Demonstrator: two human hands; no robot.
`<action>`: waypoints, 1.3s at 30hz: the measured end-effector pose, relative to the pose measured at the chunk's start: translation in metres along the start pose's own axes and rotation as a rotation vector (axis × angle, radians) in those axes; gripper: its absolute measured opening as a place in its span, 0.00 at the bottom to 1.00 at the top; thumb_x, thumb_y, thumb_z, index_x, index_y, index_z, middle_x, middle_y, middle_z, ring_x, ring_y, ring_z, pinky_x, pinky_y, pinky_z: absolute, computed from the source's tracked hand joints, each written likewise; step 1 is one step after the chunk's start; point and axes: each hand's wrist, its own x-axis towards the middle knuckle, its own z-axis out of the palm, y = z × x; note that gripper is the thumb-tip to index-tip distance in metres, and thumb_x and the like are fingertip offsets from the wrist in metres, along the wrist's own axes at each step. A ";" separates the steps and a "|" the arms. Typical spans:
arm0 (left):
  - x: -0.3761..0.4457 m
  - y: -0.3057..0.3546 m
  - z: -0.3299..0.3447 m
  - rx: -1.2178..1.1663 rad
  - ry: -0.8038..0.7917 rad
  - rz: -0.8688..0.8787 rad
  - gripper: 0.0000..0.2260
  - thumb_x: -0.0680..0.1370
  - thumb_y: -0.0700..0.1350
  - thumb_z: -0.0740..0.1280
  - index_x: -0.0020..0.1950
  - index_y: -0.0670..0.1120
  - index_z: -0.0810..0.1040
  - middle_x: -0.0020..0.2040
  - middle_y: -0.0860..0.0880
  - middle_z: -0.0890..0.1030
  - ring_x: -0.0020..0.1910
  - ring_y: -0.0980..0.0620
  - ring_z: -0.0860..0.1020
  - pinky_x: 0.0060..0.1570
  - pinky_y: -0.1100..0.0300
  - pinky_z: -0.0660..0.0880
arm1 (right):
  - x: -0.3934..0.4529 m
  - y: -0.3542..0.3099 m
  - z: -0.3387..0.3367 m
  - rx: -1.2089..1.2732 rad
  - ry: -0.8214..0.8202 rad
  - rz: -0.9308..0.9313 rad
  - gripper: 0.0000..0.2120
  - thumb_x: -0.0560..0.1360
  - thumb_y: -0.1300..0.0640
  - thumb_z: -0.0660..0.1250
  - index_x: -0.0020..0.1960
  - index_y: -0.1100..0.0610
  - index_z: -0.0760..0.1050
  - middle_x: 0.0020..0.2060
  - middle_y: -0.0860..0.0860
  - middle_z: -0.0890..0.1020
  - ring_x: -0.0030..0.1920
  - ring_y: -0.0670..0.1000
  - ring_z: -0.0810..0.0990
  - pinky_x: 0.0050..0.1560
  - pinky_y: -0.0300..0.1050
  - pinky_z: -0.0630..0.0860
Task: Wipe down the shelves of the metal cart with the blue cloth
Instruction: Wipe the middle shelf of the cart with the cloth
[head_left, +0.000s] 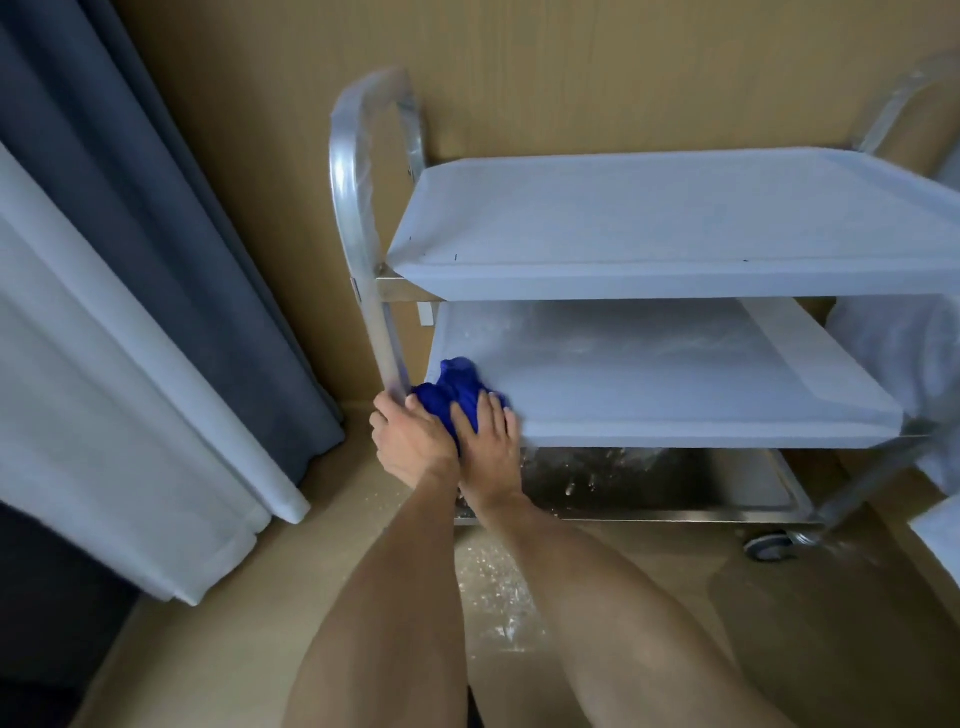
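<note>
The metal cart (675, 280) has three shelves; the top and middle ones look white-filmed and the bottom one is bare steel. A crumpled blue cloth (457, 387) lies on the front left corner of the middle shelf (675, 395). My right hand (488, 431) presses flat on the cloth with straight fingers. My left hand (410, 441) is beside it. Its fingers curl round the cart's left upright post (387, 332) and its thumb touches the cloth. Part of the cloth is hidden under both hands.
A grey curtain (171, 234) and a white curtain (93, 389) hang at the left, close to the cart's handle (358, 156). White specks lie on the bottom shelf (649, 483) and on the floor (498, 587). A caster wheel (769, 545) shows at the lower right.
</note>
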 end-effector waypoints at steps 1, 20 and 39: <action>-0.001 0.000 -0.002 -0.011 -0.016 -0.014 0.14 0.82 0.50 0.56 0.63 0.44 0.69 0.59 0.41 0.75 0.57 0.39 0.75 0.51 0.47 0.72 | -0.002 0.002 0.000 0.011 -0.015 0.004 0.27 0.75 0.52 0.67 0.72 0.49 0.65 0.72 0.57 0.70 0.75 0.58 0.63 0.77 0.56 0.53; -0.117 0.036 0.065 0.517 -0.424 0.441 0.24 0.83 0.54 0.49 0.77 0.45 0.54 0.78 0.36 0.49 0.77 0.36 0.48 0.72 0.43 0.58 | -0.075 0.273 -0.071 0.621 0.522 1.073 0.34 0.81 0.46 0.61 0.81 0.55 0.51 0.79 0.62 0.51 0.77 0.64 0.56 0.72 0.57 0.62; -0.105 0.071 0.059 0.693 -0.489 0.344 0.21 0.78 0.58 0.61 0.60 0.44 0.79 0.61 0.40 0.74 0.59 0.42 0.72 0.57 0.50 0.72 | -0.049 0.223 -0.060 0.635 0.469 1.088 0.33 0.81 0.44 0.60 0.80 0.58 0.54 0.75 0.69 0.54 0.74 0.68 0.58 0.73 0.61 0.63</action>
